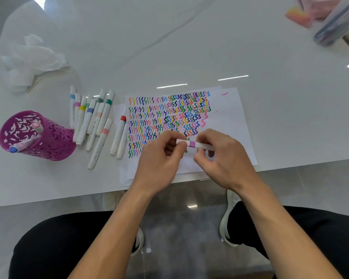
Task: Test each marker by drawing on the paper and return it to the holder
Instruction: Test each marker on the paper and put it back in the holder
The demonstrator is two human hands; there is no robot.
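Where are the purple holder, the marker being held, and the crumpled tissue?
purple holder (54, 141): head view, on its cut-out side wall.
marker (192, 144): head view, on its purple band.
crumpled tissue (34, 59): head view, on its middle folds.

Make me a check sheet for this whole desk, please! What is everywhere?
Surface: glossy white table, with light reflections on it.
Job's things: paper covered in coloured squiggles; purple-banded marker held over it; pink holder with two markers inside; loose markers lying between holder and paper.
Clutter: crumpled tissue at far left; clear case in the far right corner.
Hands: left hand pinches one end of the marker; right hand grips the other end.
Cables: nothing seen.
Surroundings: grey floor; white shoes below the table edge.
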